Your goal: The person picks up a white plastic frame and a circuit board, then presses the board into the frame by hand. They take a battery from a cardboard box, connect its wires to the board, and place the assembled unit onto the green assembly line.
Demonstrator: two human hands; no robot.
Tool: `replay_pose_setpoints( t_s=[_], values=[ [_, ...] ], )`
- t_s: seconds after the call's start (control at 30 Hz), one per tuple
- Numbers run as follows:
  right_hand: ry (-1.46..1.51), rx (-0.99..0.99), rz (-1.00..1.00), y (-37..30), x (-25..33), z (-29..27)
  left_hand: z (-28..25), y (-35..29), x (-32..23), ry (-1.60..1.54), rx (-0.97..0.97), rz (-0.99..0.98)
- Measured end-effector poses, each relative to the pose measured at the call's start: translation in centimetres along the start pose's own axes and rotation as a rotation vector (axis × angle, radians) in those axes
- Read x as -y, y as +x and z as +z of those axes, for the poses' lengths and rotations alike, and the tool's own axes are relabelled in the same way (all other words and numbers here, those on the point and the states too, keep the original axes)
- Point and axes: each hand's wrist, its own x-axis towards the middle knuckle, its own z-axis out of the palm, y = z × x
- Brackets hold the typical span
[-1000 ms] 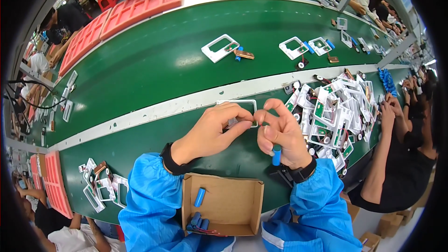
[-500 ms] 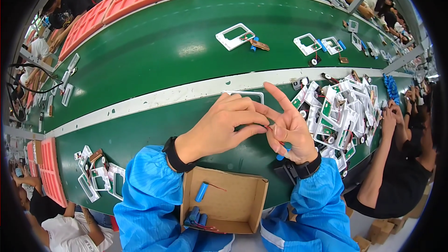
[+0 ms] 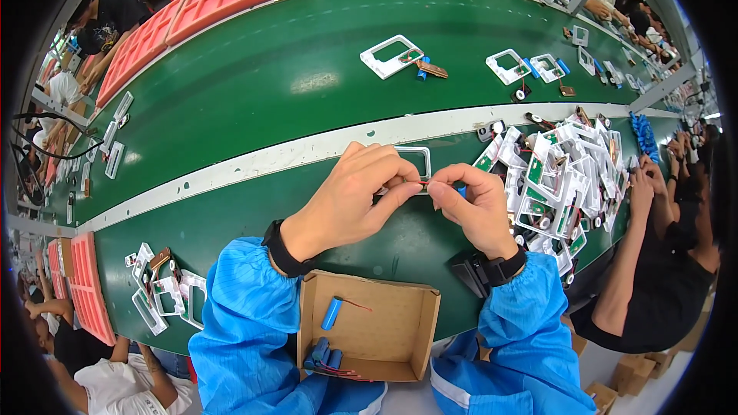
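My left hand point(image 3: 361, 196) and my right hand point(image 3: 477, 204) meet over the near green bench, both with thumb and forefinger pinched. Between their fingertips shows a short piece of thin red wire point(image 3: 423, 183). A bit of blue, like a battery cell point(image 3: 461, 191), peeks out at my right fingers and is mostly hidden by them. Just beyond the hands lies a white plastic frame point(image 3: 419, 152), partly covered by my left hand. Below my forearms stands an open cardboard box point(image 3: 396, 330) holding several blue battery cells point(image 3: 332, 313) with red leads.
A large heap of white frames point(image 3: 565, 184) with circuit boards and wires lies to the right. A smaller group point(image 3: 165, 292) sits at the left, near pink trays point(image 3: 91, 284). Beyond a white rail point(image 3: 300, 157), a green belt point(image 3: 254, 77) carries more frames. A co-worker's arm point(image 3: 626, 261) is at right.
My right hand has turned and closed from spread fingers into a pinch. My left hand has shifted slightly left, and the blue cell is now more hidden.
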Motion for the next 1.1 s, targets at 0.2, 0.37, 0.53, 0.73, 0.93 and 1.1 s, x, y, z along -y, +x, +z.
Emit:
replay_pose_setpoints(
  t_s=[0.2,0.37,0.53,0.73,0.93,1.1],
  values=[
    [0.282,0.003,0.23,0.1,-0.22,-0.39,0.32,0.21,-0.15,0.027,-0.076,0.07],
    [0.319,0.055,0.286,0.17,-0.27,-0.49,0.32,0.19,0.37,0.098,-0.112,0.17],
    [0.391,0.091,0.325,0.14,-0.1,-0.34,0.3,0.03,0.35,0.117,-0.118,0.174],
    [0.297,0.045,0.212,-0.08,-0.34,-0.12,0.54,0.06,0.16,0.087,-0.135,0.141],
    [0.369,0.004,0.216,-0.13,-0.57,0.18,0.54,-0.07,-0.16,0.105,-0.099,0.127],
    [0.386,0.019,0.264,-0.02,-0.74,-0.32,0.73,-0.13,0.23,0.127,-0.11,0.223]
  ],
)
